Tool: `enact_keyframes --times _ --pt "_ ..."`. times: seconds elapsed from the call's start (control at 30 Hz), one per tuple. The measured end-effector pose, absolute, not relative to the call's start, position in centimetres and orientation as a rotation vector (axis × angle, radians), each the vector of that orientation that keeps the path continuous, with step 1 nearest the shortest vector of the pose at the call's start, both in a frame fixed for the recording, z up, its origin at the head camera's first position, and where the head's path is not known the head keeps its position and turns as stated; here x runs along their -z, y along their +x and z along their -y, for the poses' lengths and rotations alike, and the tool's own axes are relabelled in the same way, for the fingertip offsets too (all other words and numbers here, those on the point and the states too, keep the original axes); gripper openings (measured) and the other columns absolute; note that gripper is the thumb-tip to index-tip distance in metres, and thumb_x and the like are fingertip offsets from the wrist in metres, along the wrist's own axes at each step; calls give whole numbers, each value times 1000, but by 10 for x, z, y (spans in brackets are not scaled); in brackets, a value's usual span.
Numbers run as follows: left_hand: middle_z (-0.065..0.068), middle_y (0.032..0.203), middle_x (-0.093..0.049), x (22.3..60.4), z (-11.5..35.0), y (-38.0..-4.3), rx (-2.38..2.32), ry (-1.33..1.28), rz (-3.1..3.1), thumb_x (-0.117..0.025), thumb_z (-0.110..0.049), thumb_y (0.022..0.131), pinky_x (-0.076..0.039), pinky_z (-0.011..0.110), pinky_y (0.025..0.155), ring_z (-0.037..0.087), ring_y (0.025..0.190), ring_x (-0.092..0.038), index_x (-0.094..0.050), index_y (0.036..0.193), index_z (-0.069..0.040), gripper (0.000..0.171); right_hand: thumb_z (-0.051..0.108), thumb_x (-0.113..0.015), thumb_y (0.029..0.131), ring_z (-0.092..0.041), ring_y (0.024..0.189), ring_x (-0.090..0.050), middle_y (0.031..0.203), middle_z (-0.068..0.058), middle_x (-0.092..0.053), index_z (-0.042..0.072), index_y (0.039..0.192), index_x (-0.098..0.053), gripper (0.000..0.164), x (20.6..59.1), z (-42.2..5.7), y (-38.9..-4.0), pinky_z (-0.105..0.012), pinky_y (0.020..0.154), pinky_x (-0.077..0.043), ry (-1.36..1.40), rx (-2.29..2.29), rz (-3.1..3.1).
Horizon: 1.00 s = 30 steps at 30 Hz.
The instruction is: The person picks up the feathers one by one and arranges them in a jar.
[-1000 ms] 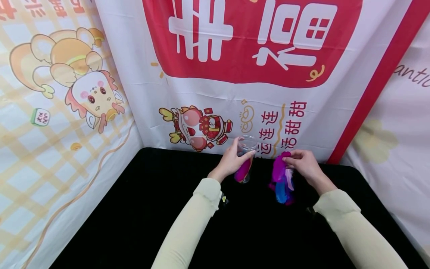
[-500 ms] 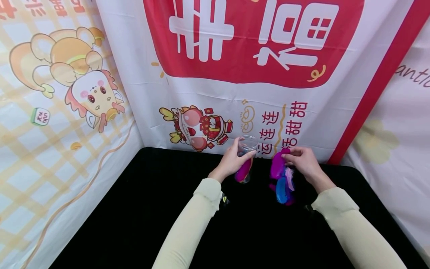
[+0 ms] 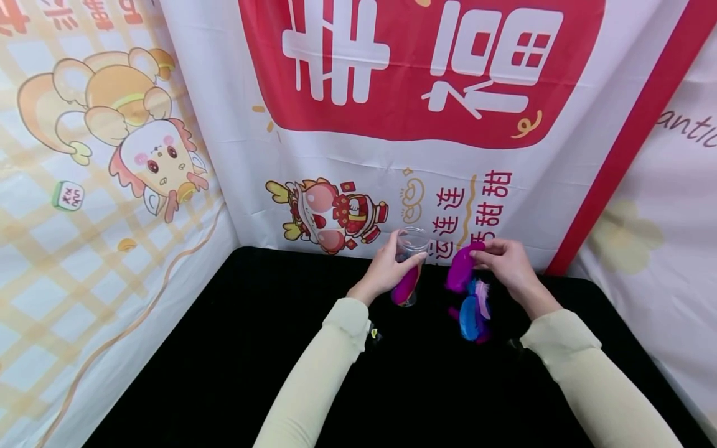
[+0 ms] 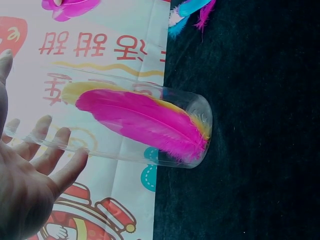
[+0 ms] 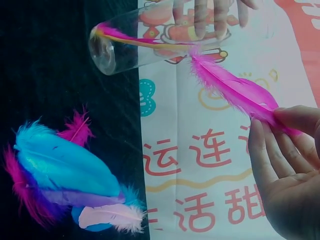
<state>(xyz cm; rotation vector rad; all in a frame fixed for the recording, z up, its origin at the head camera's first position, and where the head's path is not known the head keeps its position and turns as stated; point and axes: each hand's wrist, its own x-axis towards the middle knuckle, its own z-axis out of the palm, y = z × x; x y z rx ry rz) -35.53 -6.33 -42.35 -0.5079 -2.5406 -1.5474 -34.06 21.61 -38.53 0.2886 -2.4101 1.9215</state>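
Observation:
My left hand point(image 3: 389, 264) holds a clear glass point(image 4: 182, 100) upright near the back of the table, fingers and thumb around its upper part. Inside the glass lean a magenta feather point(image 4: 145, 120) and a yellow feather point(image 4: 75, 91). To the right, my right hand point(image 3: 506, 267) pinches another magenta feather point(image 5: 235, 90) by its tip between thumb and fingers, its fluffy end pointing toward the glass. Below that hand lies a small pile of feathers: a blue feather point(image 5: 70, 165), a pale pink feather point(image 5: 112, 216), and purple and magenta ones partly hidden beneath.
A black cloth covers the table point(image 3: 269, 348). Right behind its back edge hangs a white banner point(image 3: 246, 155) with red print, close to the glass. A checked cloth point(image 3: 112, 249) hangs on the left side, and a pale cloth point(image 3: 650, 274) on the right.
My right hand has lifted the magenta feather slightly up off the pile, and the feather's lower end has swung left toward the glass. The left hand and glass have stayed put.

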Motion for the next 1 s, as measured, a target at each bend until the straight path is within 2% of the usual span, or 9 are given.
enact_keyframes --times 0.2,0.5,0.77,1.0 --pt "10 135 -58 423 63 -355 1546 -518 2535 -68 -57 94 -48 41 107 26 126 -60 -30 158 -19 83 8 -73 96 -12 74 -73 83 4 -76 -9 97 -61 21 379 -213 -340 -31 72 -62 255 -1957 2374" --pt "11 138 -56 423 64 -355 1552 -508 2549 -67 -58 94 -49 42 106 26 126 -59 -29 159 -19 85 16 -74 96 -13 79 -73 87 9 -75 -13 113 -64 35 371 -212 -338 -26 73 -61 217 -1821 2390" --pt "12 143 -54 423 63 -353 1561 -495 2568 -67 -58 94 -48 41 107 26 128 -59 -28 159 -20 85 17 -74 97 -8 77 -73 86 12 -75 -12 118 -63 37 365 -212 -339 -22 75 -59 197 -1839 2356" --pt "8 136 -58 423 63 -354 1553 -514 2553 -67 -56 95 -48 39 108 26 127 -59 -28 159 -17 84 15 -73 97 -10 77 -75 87 11 -75 -12 119 -63 37 359 -210 -338 -23 77 -60 197 -1863 2326"
